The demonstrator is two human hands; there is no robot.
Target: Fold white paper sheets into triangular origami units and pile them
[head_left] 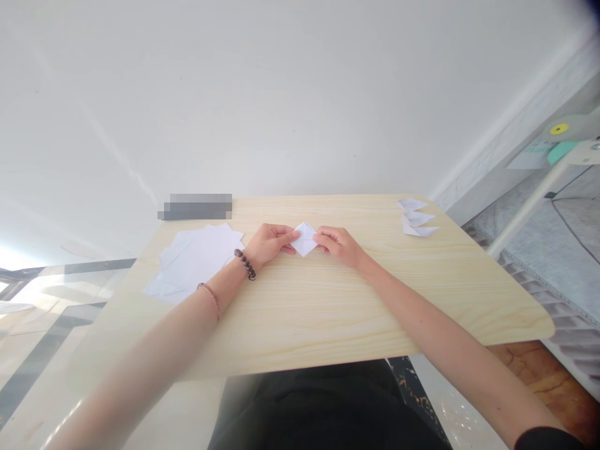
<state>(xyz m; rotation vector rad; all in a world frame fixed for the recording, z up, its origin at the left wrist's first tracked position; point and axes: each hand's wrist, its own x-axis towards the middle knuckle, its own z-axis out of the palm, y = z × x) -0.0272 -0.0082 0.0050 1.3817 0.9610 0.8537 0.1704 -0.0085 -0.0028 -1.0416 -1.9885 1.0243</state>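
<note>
A small white folded paper (304, 239), diamond-shaped, lies on the light wooden table (328, 312) near its far middle. My left hand (269, 242) pinches its left corner with closed fingers. My right hand (338, 244) pinches its right corner the same way. A dark bead bracelet and a thin band sit on my left wrist.
A loose stack of white paper sheets (192, 261) lies left of my hands. Three folded white paper pieces (416, 219) lie at the table's far right corner. A blurred dark strip (197, 207) lies at the far edge. A white wall stands behind; a rail and patterned rug are to the right.
</note>
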